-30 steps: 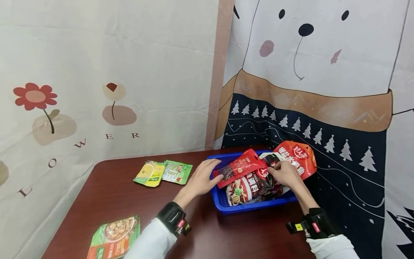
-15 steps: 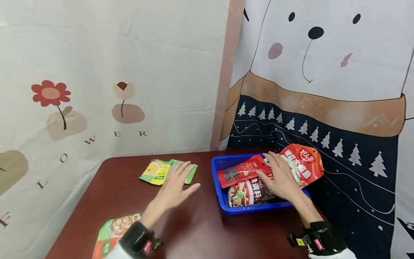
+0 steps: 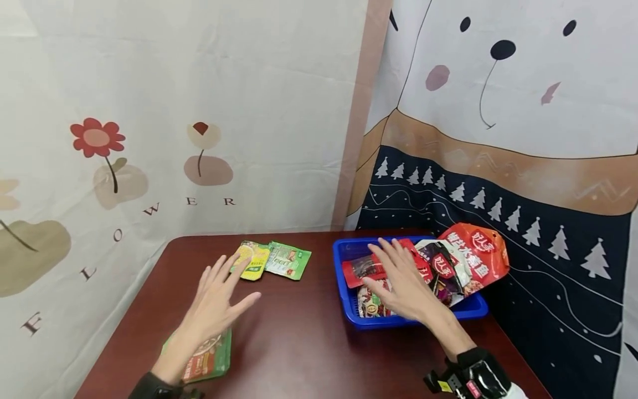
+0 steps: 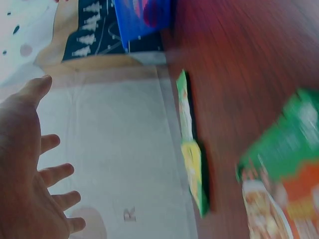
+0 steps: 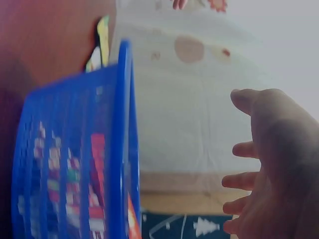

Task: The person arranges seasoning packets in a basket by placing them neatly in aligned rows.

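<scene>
My left hand (image 3: pixel 211 307), fingers spread, hovers over the left of the table, above a green-and-orange food pouch (image 3: pixel 211 357) that it partly hides. In the left wrist view this pouch (image 4: pixel 294 184) lies apart from the hand. Over the blue plastic basket (image 3: pixel 349 310) my right hand (image 3: pixel 406 285) hangs with spread fingers and holds nothing. Inside the basket are a red packet (image 3: pixel 354 269), a dark pouch (image 3: pixel 443 271) and a large red-orange pouch (image 3: pixel 480 255) leaning over the right rim. Part of a printed seasoning pouch (image 3: pixel 369 302) shows below my right hand.
Toward the back of the brown table (image 3: pixel 294 332) lie a yellow sachet (image 3: pixel 256 260) and a green sachet (image 3: pixel 289 260), side by side. Printed cloth (image 3: pixel 279 122) hangs behind the table and along its right side.
My left hand has left the basket and moved left and nearer, over the green-and-orange pouch. My right hand has let go of the dark pouch in the basket, and its fingers have spread.
</scene>
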`<state>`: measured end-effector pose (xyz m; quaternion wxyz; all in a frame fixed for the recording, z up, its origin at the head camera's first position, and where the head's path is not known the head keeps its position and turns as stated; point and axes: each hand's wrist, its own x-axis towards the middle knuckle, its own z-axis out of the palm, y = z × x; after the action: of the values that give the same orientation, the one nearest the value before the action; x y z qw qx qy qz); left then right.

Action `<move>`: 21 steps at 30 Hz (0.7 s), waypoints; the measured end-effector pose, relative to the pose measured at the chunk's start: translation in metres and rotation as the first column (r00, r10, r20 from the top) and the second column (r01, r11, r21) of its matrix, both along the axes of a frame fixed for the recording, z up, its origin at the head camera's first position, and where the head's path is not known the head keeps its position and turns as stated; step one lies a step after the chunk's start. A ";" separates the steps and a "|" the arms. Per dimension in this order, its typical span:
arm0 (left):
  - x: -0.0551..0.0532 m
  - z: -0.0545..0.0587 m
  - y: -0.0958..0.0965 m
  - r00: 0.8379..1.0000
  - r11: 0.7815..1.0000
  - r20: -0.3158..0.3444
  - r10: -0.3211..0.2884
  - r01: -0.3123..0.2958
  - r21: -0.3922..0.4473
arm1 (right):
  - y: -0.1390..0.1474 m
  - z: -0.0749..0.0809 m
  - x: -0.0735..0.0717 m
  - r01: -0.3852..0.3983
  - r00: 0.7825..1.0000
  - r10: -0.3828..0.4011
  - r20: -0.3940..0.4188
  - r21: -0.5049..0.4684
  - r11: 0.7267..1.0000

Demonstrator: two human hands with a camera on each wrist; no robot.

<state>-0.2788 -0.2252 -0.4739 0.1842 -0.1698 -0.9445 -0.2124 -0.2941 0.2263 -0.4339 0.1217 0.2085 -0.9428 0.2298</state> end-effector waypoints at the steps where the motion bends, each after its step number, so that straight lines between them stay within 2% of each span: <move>1: 0.003 0.000 -0.007 1.000 1.000 -0.004 0.011 -0.011 0.004 | -0.007 -0.001 0.000 -0.016 1.000 0.016 -0.001 0.004 1.000; 8: 0.021 -0.011 -0.043 0.997 0.997 0.021 0.072 -0.072 0.012 | -0.056 -0.005 0.004 -0.122 0.992 0.124 -0.027 0.062 0.991; 12: 0.025 -0.021 -0.055 0.996 0.996 0.021 0.086 -0.086 0.029 | -0.087 -0.011 0.003 -0.173 0.984 0.178 -0.030 0.118 0.978; 14: 0.023 -0.025 -0.058 0.996 0.995 0.029 0.085 -0.086 0.040 | -0.103 -0.015 0.002 -0.191 0.981 0.195 -0.013 0.149 0.970; 17: 0.016 -0.029 -0.058 0.995 0.996 0.054 0.079 -0.081 0.046 | -0.127 -0.023 -0.003 -0.211 0.977 0.210 0.028 0.176 0.961; 21: -0.004 -0.037 -0.051 0.995 0.997 0.080 0.062 -0.065 0.035 | -0.153 -0.035 -0.014 -0.211 0.977 0.196 0.089 0.209 0.955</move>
<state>-0.2826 -0.2766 -0.5106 0.1564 -0.1275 -0.9519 -0.2306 -0.3083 0.0728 -0.4689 0.0423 0.3086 -0.9394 0.1436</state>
